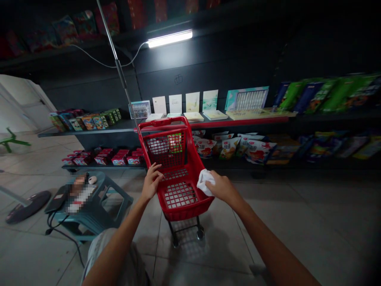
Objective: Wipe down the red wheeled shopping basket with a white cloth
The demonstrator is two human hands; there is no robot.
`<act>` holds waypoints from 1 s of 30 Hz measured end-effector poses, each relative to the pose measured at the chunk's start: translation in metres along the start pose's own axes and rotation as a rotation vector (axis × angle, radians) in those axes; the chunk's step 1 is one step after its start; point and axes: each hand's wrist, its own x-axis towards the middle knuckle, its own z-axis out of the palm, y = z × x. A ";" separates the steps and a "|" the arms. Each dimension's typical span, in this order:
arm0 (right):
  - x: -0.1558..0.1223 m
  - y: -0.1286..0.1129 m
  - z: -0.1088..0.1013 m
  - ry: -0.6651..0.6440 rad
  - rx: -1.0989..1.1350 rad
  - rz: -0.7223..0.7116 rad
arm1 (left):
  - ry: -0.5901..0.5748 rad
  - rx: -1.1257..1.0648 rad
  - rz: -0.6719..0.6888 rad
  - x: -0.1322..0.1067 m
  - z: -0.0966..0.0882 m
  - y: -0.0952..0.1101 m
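Observation:
A small red plastic shopping cart (178,190) on wheels stands on the tiled floor in front of me, its basket bare inside. My left hand (152,180) grips the cart's left rim, fingers curled over the edge. My right hand (222,187) is closed on a crumpled white cloth (204,180), pressed against the cart's right rim.
Dark store shelves (208,123) run behind the cart, holding cards, snack bags and boxes. A teal plastic stool (98,206) with a tablet, a mouse and cables stands at left. A metal pole (119,67) rises behind the cart. A fan base (28,206) lies far left.

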 end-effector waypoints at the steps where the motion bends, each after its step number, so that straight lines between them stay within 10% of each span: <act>1: -0.002 0.001 -0.001 0.000 -0.021 -0.003 | 0.004 -0.015 -0.023 0.002 0.001 0.000; 16: -0.027 0.019 -0.006 0.366 0.370 -0.036 | 0.070 0.053 -0.075 0.021 0.020 -0.008; 30: -0.005 0.008 0.031 0.541 0.343 -0.261 | 0.126 -0.026 -0.064 0.055 0.037 -0.030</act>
